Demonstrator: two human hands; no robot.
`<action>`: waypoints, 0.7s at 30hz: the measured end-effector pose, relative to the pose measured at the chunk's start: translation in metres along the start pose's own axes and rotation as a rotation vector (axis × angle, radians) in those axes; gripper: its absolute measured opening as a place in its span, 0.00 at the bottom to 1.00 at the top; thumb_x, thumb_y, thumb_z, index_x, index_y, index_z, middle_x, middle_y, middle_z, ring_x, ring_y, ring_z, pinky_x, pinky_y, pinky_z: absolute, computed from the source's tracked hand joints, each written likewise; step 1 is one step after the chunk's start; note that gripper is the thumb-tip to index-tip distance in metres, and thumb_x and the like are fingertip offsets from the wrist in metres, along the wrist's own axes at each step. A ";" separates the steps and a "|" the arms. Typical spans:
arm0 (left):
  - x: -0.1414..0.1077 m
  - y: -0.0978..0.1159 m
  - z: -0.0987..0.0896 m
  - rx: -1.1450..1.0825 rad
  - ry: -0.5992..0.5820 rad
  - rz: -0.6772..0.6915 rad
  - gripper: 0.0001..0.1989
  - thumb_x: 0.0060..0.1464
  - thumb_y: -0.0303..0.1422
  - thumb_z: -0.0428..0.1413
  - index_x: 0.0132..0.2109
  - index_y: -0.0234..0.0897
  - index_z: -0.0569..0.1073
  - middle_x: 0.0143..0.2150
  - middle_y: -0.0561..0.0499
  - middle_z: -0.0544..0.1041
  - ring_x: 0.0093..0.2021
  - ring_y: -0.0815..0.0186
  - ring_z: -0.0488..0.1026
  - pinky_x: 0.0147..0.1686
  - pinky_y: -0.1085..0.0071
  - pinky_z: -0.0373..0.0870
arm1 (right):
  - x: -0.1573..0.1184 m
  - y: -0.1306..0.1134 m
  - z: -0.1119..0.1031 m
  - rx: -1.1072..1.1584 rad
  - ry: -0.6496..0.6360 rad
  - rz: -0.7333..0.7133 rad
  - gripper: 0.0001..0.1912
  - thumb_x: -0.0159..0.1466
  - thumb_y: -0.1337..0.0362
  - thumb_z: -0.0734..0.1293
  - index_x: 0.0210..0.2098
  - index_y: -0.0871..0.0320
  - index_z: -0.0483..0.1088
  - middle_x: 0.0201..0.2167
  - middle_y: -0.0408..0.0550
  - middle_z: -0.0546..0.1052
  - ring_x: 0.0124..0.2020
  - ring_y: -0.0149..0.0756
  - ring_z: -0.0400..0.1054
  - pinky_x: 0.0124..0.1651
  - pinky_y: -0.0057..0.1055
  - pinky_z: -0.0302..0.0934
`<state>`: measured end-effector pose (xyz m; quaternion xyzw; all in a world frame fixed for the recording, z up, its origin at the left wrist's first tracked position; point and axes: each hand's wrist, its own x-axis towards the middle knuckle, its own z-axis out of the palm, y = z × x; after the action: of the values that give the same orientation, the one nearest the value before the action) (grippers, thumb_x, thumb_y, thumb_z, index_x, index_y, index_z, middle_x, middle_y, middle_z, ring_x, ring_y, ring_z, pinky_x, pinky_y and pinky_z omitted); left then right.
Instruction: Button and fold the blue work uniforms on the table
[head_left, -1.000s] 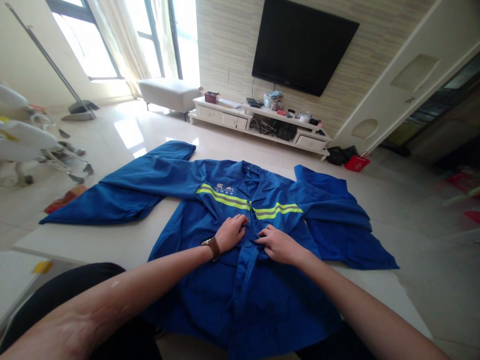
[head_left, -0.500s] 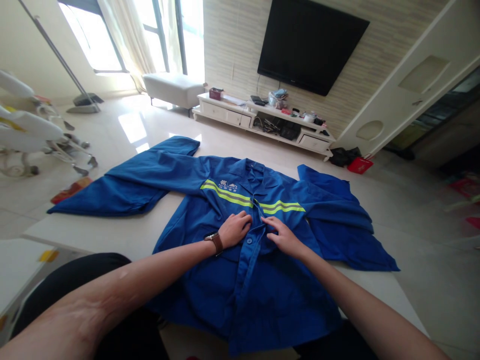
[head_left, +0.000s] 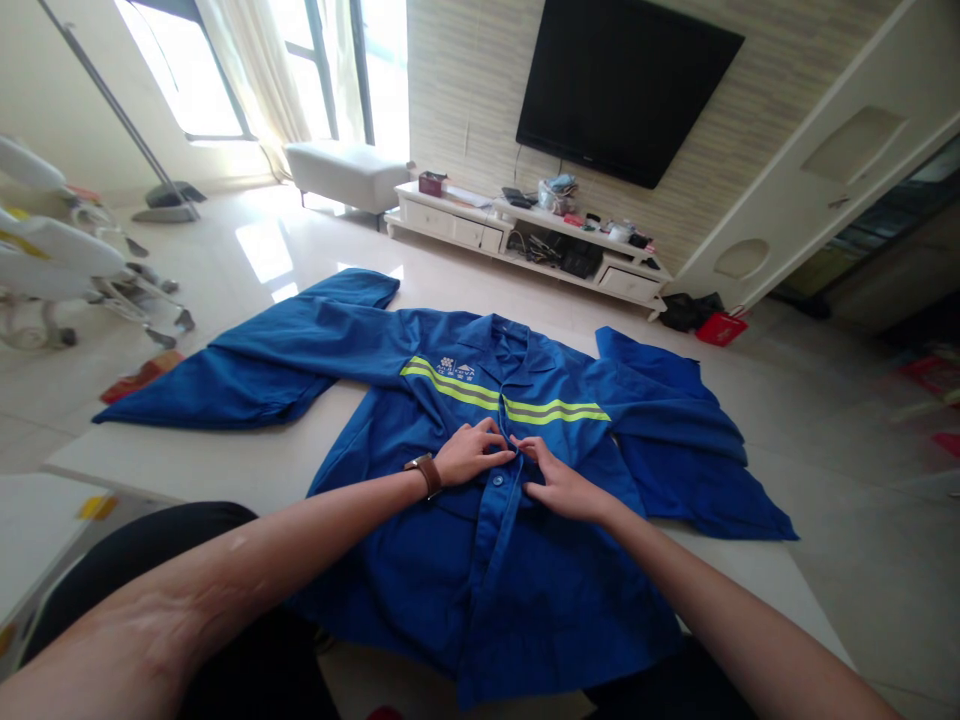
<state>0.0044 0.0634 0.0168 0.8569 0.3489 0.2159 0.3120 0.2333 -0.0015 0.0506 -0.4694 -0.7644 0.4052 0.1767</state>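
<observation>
A blue work jacket [head_left: 420, 550] with a yellow-green reflective stripe across the chest lies face up, its collar pointing away from me. My left hand [head_left: 472, 455], with a brown-strapped watch [head_left: 426, 475] on the wrist, is closed on the front placket just below the stripe. From the other side my right hand [head_left: 551, 478] pinches the placket's edge, its fingertips almost meeting the left ones. Just below them a button [head_left: 498, 481] shows on the placket. What sits between the fingertips is too small to make out. Both sleeves are spread outward.
Under the jacket is a pale table [head_left: 315, 460]. More blue cloth lies beneath each sleeve, at left [head_left: 172, 395] and right [head_left: 720, 480]. Beyond stand a white TV cabinet [head_left: 450, 228] with small items on it, a grey bench [head_left: 345, 172] and, at left, a white wheeled chair [head_left: 67, 255].
My hands have come closer together at the placket. The right fingers have moved left onto its edge, and the two front edges now meet more closely at the stripe.
</observation>
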 end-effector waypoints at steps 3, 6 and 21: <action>0.000 -0.001 0.002 0.012 0.011 0.001 0.15 0.66 0.43 0.52 0.42 0.43 0.81 0.48 0.52 0.73 0.45 0.64 0.73 0.52 0.65 0.62 | 0.001 0.003 0.000 -0.097 0.055 0.023 0.28 0.60 0.70 0.65 0.60 0.53 0.57 0.63 0.56 0.68 0.67 0.43 0.60 0.68 0.46 0.54; 0.000 -0.003 0.005 0.030 0.034 0.003 0.12 0.63 0.37 0.53 0.37 0.41 0.80 0.47 0.52 0.74 0.44 0.66 0.73 0.51 0.66 0.63 | 0.002 0.005 -0.002 -0.213 0.132 0.042 0.26 0.62 0.70 0.64 0.59 0.53 0.61 0.54 0.52 0.74 0.59 0.43 0.66 0.63 0.44 0.57; 0.000 -0.006 0.010 0.012 0.121 0.058 0.09 0.57 0.30 0.56 0.29 0.37 0.77 0.45 0.52 0.77 0.36 0.69 0.73 0.43 0.71 0.66 | 0.006 -0.019 0.005 -0.674 0.127 -0.029 0.28 0.67 0.71 0.64 0.66 0.53 0.64 0.51 0.52 0.75 0.53 0.45 0.64 0.53 0.39 0.54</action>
<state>0.0077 0.0631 0.0058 0.8538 0.3436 0.2744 0.2788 0.2165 -0.0029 0.0619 -0.5146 -0.8494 0.0971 0.0648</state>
